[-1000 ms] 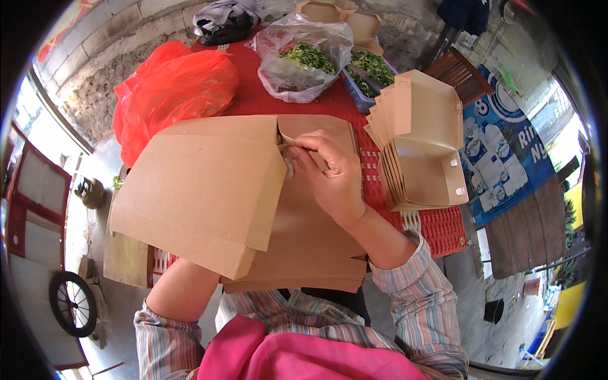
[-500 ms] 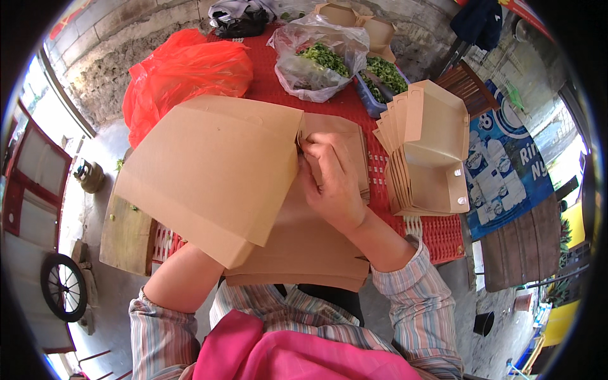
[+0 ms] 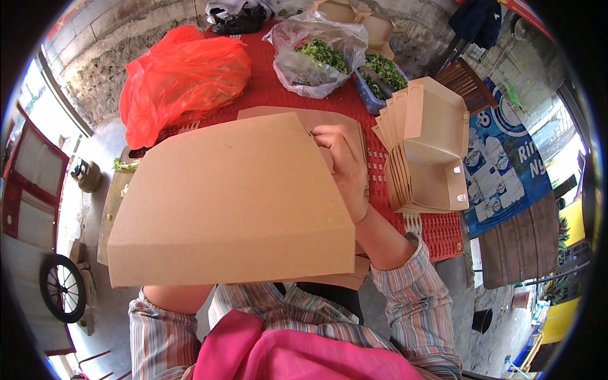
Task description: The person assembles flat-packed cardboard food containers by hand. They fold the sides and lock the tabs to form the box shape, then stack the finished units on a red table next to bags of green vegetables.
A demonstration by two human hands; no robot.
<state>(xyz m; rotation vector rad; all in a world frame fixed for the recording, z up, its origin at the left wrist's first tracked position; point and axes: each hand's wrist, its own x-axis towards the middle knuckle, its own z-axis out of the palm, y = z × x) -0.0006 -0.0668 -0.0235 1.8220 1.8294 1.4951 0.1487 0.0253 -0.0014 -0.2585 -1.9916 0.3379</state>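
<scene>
A brown cardboard food box [image 3: 231, 190], partly folded, is held up in front of me and fills the middle of the view. My right hand [image 3: 342, 155] is at its right side, fingers curled in and closed on the edge; the fingertips are partly hidden. My left forearm goes under the box at the lower left, and the left hand is hidden behind it. Beneath lies a stack of flat cardboard sheets [image 3: 356, 136], mostly covered by the box. To the right stand several folded open boxes [image 3: 437, 136], nested in one another.
The red woven table [image 3: 263, 69] carries a red plastic bag [image 3: 183, 82], a clear bag of chopped greens [image 3: 310, 69] and a blue container of greens [image 3: 373, 88]. A wooden board [image 3: 113, 218] shows at the left edge. More open boxes [image 3: 379, 30] sit at the back.
The box has turned and come down toward me, so a folded side wall now faces me. My right hand has moved slightly right with its edge. The left forearm is more covered.
</scene>
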